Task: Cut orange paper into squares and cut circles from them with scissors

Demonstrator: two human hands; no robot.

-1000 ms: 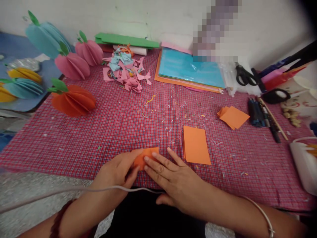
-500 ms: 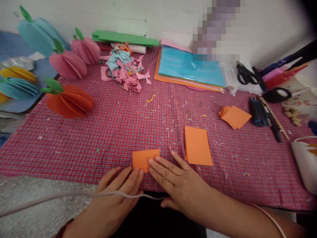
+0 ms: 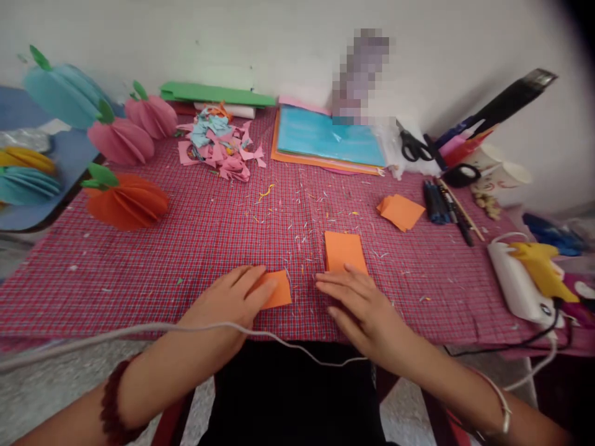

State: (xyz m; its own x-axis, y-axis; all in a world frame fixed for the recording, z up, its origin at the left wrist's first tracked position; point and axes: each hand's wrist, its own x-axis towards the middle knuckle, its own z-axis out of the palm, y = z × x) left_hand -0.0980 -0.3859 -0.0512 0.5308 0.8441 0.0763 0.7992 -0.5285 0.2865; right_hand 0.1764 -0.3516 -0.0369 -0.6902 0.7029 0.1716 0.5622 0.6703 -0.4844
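Since half a second ago: left hand (image 3: 232, 294) has come forward over the small orange paper (image 3: 279, 291); right hand (image 3: 365, 310) has quit that paper for the orange stack (image 3: 343, 249).

Left to right, from the orange stack. Far left of it on the table (image 3: 223, 229): orange paper pumpkin (image 3: 127, 201). Left and beyond: heap of paper scraps (image 3: 223, 145). Left and slightly nearer: left hand, fingers stretched and close together, over the small paper's left part; grip on the covered edge can't be told. Paper's right end bare, left of the stack. At the stack's near end: right hand, loosely open, thumb apart, fingertips overlapping it; contact unclear. Right and beyond: small orange cards (image 3: 402, 212).
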